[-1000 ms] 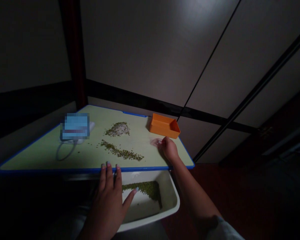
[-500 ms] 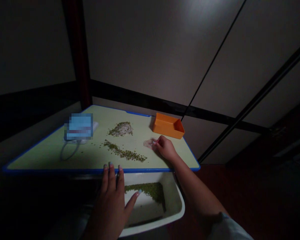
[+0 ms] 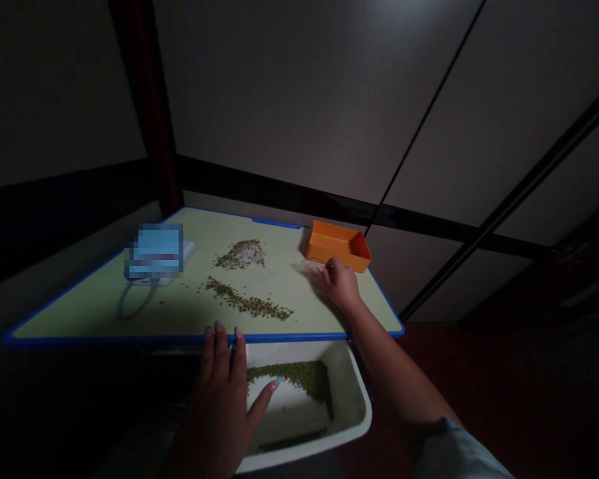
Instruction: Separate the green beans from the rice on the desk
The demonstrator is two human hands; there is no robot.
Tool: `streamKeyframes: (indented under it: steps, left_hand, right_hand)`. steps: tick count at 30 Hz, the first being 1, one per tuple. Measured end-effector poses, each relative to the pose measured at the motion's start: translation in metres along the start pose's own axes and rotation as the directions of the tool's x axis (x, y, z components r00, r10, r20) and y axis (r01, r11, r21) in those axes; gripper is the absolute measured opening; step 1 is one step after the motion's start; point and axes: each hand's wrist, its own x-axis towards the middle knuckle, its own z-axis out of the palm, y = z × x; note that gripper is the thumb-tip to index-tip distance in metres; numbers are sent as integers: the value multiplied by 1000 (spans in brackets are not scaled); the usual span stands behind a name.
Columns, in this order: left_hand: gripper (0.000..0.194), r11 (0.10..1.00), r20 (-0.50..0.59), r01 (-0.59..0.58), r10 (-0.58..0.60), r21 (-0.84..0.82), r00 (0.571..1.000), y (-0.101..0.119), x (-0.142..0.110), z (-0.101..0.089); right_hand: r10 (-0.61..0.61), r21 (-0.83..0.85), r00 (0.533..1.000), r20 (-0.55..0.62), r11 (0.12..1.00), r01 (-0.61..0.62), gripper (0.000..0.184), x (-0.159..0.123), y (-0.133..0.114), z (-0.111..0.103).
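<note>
My right hand (image 3: 340, 286) is closed in a pinch above the right part of the pale table (image 3: 180, 309), just in front of an orange box (image 3: 337, 246). From its fingertips a thin, see-through piece (image 3: 307, 269), plastic-like, sticks out to the left; its exact kind is unclear. My left hand (image 3: 224, 392) lies with fingers spread at the table's blue front edge, its thumb over a white tub (image 3: 357, 406). Green grains (image 3: 304, 378) lie inside that tub. On the table are a strip of green grains (image 3: 249, 304) and a mixed heap of white and green grains (image 3: 242, 255).
A blurred-out bluish device (image 3: 154, 251) with a white cable (image 3: 134, 303) sits at the table's left. Pale wall panels (image 3: 289, 100) rise close behind the table. Inside the tub lies a dark strip (image 3: 294, 440).
My right hand has moved away from me and slightly right, toward the orange box, with the see-through piece. My left hand has stayed at the table edge. The view has shifted slightly.
</note>
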Motion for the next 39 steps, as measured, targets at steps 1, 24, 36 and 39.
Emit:
streamKeyframes:
  steps: [1, 24, 36, 39]
  left_hand:
    - [87, 1000, -7, -1, 1, 2, 1000, 0, 0, 0]
    - [89, 1000, 57, -16, 15, 14, 998, 2, 2, -3]
    - [87, 1000, 81, -8, 7, 22, 997, 1, 2, -2]
    - [87, 1000, 77, -11, 10, 17, 997, 1, 2, -2]
  right_hand:
    - [-42, 74, 999, 24, 996, 40, 17, 0, 2, 0]
    - [-380, 478, 904, 194, 842, 251, 11, -24, -13, 2]
    - [-299, 443, 943, 147, 872, 207, 14, -47, 16, -17]
    - [-231, 474, 964, 128, 869, 146, 12, -50, 23, -19]
